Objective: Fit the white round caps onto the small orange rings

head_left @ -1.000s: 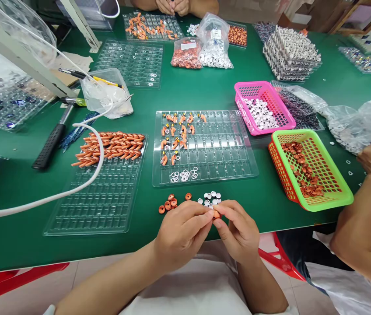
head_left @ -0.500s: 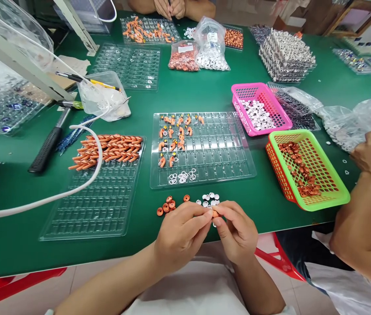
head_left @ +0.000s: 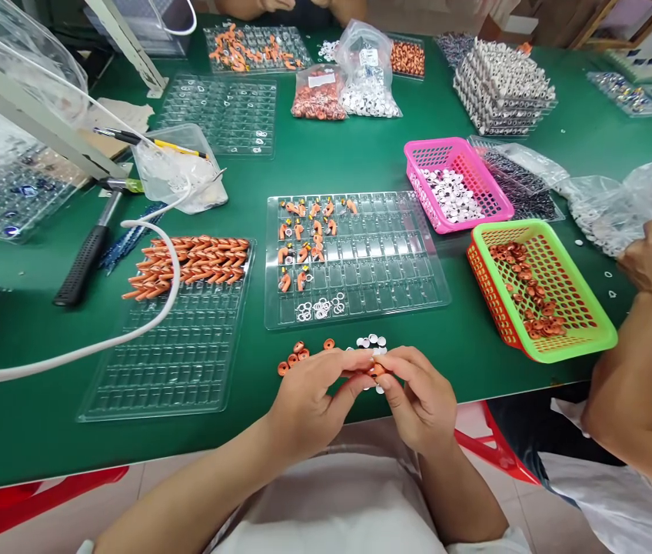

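Note:
My left hand (head_left: 310, 400) and my right hand (head_left: 421, 400) meet fingertip to fingertip at the table's near edge, pinching a small orange part (head_left: 376, 370) between them. Just beyond my fingers lie a few loose orange rings (head_left: 298, 355) and small white caps (head_left: 373, 341) on the green table (head_left: 43, 331). A clear compartment tray (head_left: 384, 261) sits straight ahead, with assembled orange pieces (head_left: 308, 238) in its upper left cells and small white rings (head_left: 321, 308) near its front edge.
A second clear tray (head_left: 170, 362) with a stack of orange tubes (head_left: 193, 261) lies left, crossed by a white hose (head_left: 153, 315). A hammer (head_left: 87, 254) lies far left. Pink basket (head_left: 456, 188) and green basket (head_left: 539, 288) stand right. Another person's arm (head_left: 631, 362) holds a phone at right.
My fingertips stay together on the small orange part, shifting only slightly. The view has tilted a little. The person at right has lowered their hand with the phone slightly.

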